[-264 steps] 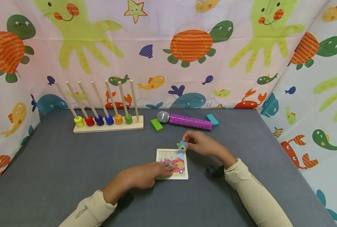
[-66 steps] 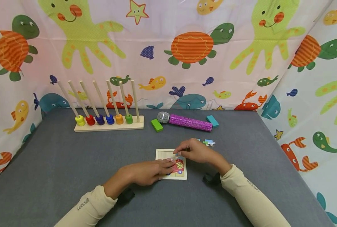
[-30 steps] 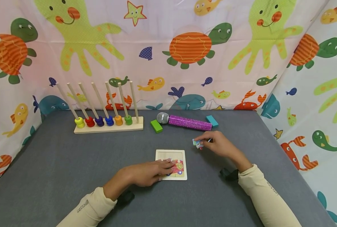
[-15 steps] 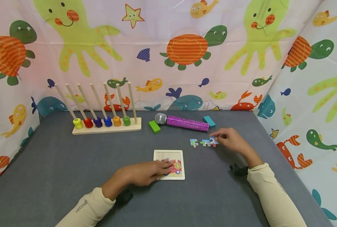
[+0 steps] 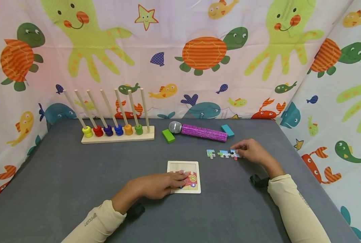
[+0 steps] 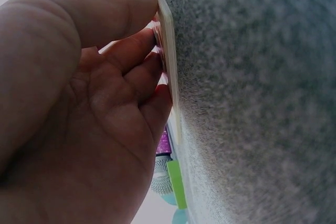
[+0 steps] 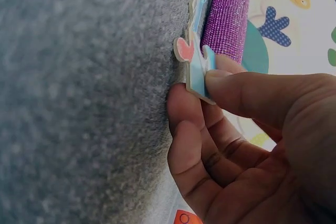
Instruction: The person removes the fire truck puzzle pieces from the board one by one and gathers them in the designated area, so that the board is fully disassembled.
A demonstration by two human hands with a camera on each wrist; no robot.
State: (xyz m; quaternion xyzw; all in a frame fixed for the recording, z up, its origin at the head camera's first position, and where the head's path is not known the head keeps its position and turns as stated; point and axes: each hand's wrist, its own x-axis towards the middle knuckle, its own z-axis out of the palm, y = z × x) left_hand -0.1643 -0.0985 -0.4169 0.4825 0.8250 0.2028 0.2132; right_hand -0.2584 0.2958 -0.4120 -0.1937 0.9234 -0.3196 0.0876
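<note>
A small wooden puzzle tray (image 5: 199,175) lies on the grey table, with bare wood across its upper part and red tractor pieces (image 5: 192,179) in its lower part. My left hand (image 5: 156,185) rests on it, fingers stretched over the picture; the left wrist view has the thumb (image 6: 118,17) at the tray's edge. To the tray's right, my right hand (image 5: 254,153) pinches a blue puzzle piece with a red knob (image 7: 197,74) between thumb and fingers, low at the table. Two loose puzzle pieces, one green and blue (image 5: 211,153), another mostly blue (image 5: 224,154), lie in a row beside it.
Behind the pieces lies a glittery purple microphone (image 5: 203,131), between a green block (image 5: 168,136) and a teal block (image 5: 227,130). A wooden peg stacker (image 5: 118,137) with coloured rings stands at the back left. A printed sea-animal cloth (image 5: 156,74) hangs behind the table.
Since the oldest frame, upper pieces have left the tray and lie in a row to its right. My right hand has moved right from the tray to the row's end; the left stays put.
</note>
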